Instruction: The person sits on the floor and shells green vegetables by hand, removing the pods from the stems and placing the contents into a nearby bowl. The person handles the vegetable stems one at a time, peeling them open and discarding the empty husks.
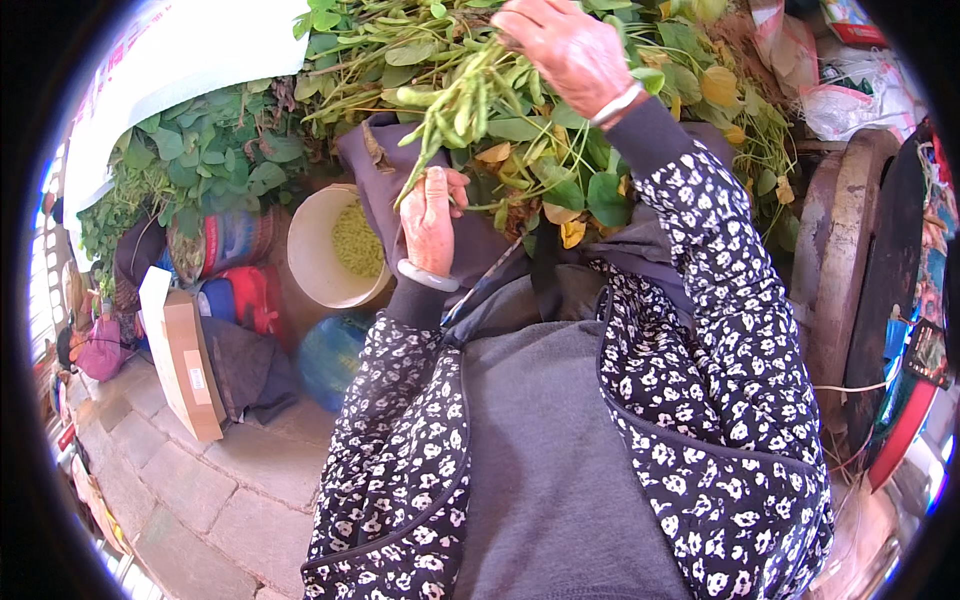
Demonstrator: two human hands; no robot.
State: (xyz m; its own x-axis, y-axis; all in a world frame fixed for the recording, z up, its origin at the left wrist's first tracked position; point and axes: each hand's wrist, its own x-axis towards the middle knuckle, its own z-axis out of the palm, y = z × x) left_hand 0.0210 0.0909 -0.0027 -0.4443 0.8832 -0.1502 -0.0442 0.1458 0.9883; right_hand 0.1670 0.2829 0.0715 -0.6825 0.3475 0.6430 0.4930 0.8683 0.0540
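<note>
My left hand (431, 217) is closed on the thin lower end of a soybean plant stem, above my lap. Green pods (469, 105) hang in a cluster between my two hands. At the top, my right hand (574, 60) grips the upper part of this bunch; its fingertips are partly hidden. Beneath and behind lies a large heap of soybean plants (690, 75) with green and yellow leaves, some spread over the dark cloth (480, 247) on my lap. To the left of my left hand stands a white bucket (311, 247) holding shelled green beans (356, 240).
A cardboard box (187, 360) stands on the paved floor (255, 517) at left, near a red bag (255, 300) and a blue translucent plastic object (330, 360). More leafy plants (195, 142) lie beside a white sack (202, 52). Round, worn slabs (847, 247) stand at right.
</note>
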